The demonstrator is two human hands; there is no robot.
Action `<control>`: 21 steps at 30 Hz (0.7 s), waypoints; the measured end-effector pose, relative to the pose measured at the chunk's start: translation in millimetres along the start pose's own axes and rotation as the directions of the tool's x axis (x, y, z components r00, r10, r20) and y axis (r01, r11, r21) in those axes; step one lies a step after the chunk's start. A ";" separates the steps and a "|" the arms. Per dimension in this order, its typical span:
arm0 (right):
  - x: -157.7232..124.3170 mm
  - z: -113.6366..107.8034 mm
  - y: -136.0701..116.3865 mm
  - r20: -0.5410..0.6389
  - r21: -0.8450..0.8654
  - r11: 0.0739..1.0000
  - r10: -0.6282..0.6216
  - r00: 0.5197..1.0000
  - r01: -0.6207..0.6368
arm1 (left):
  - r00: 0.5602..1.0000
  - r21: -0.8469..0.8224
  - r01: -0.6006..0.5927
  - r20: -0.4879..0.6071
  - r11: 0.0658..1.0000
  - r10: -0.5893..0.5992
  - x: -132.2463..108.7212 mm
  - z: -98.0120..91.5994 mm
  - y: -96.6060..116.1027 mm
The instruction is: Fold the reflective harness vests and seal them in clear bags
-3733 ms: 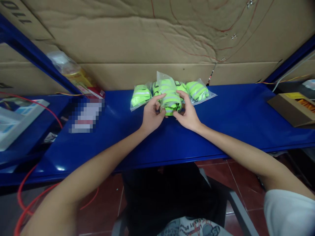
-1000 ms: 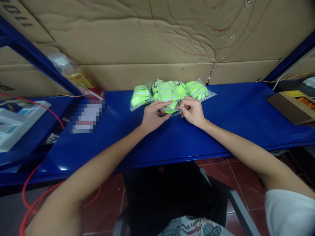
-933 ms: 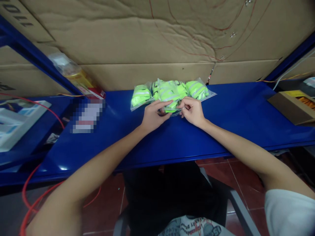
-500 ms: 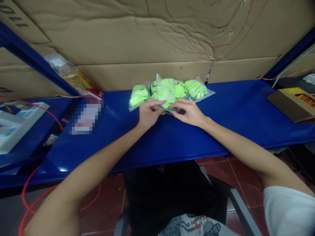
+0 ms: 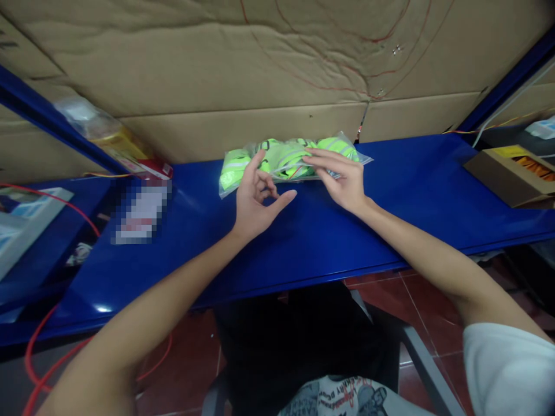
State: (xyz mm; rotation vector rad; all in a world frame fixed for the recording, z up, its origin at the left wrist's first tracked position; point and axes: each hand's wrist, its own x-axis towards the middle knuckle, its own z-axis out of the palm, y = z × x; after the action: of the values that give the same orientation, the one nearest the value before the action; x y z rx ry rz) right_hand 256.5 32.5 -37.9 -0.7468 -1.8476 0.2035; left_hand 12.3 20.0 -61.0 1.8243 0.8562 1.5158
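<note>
Clear plastic bags with folded neon-yellow fabric and pale reflective strips lie in a row at the back of the blue worktop (image 5: 277, 242). My left hand (image 5: 255, 202) is open at the near side of the middle bag (image 5: 286, 162), thumb spread away from the fingers. My right hand (image 5: 344, 182) has its fingers stretched over the right part of that bag, seemingly touching it, with the thumb apart. To the left lies one bag (image 5: 235, 169); another bag (image 5: 338, 147) lies to the right, partly behind my right hand.
Cardboard (image 5: 208, 69) lines the back. A plastic bottle (image 5: 95, 124) and a red-and-white box (image 5: 156, 169) stand back left, near a blurred-out patch. An open carton (image 5: 511, 176) with orange contents sits at right. A red cable (image 5: 37, 358) loops at lower left.
Both hands have let go of the middle bag and opened; the left moved slightly toward me. That bag now lies lower and flatter among the others. The view has shifted slightly.
</note>
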 end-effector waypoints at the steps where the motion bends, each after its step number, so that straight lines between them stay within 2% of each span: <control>1: 1.8 -0.4 -0.8 -0.072 0.015 0.999 0.034 0.997 -0.033 | 0.999 0.054 -0.031 -0.022 0.998 0.033 -0.4 0.0 0.1; 4: 8.3 -1.0 -4.0 -0.277 0.002 0.998 0.068 0.959 -0.070 | 0.988 0.243 -0.115 -0.069 0.963 0.135 0.7 -2.3 1.4; 7: 14.1 -2.4 -9.6 -0.360 -0.030 0.998 0.048 0.932 -0.063 | 0.979 0.339 -0.144 -0.087 0.930 0.183 1.8 -5.2 8.1; 9: 15.7 -2.9 -12.6 -0.335 -0.012 0.998 0.051 0.941 -0.058 | 0.982 0.312 -0.168 -0.030 0.935 0.187 1.0 -6.1 13.3; 11: 14.9 -2.0 -12.1 -0.270 0.027 0.997 0.078 0.960 -0.074 | 0.985 0.203 -0.163 0.087 0.965 0.148 -0.8 -6.0 15.7; 13: 12.0 0.4 -7.2 -0.173 0.059 0.991 0.126 0.977 -0.117 | 0.977 0.063 -0.091 0.197 0.994 0.077 -2.1 -5.3 13.9; 15: 8.2 3.1 0.2 -0.083 0.085 0.982 0.176 0.981 -0.169 | 0.966 -0.045 0.013 0.257 0.999 -0.001 -2.0 -4.8 9.0; 18: 3.7 6.3 8.1 -0.023 0.119 0.969 0.221 0.975 -0.217 | 0.957 -0.142 0.128 0.276 0.982 -0.085 0.7 -4.1 2.5; 21: 2.0 10.2 5.6 -0.035 0.160 0.953 0.267 0.963 -0.259 | 0.976 -0.182 0.144 0.186 0.973 -0.110 2.6 -1.6 4.7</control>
State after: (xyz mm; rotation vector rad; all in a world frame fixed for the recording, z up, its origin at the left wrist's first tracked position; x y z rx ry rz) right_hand 249.2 40.2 -43.1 -0.8800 -1.6546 0.4873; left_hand 11.5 19.4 -55.5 1.6968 0.7008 1.2899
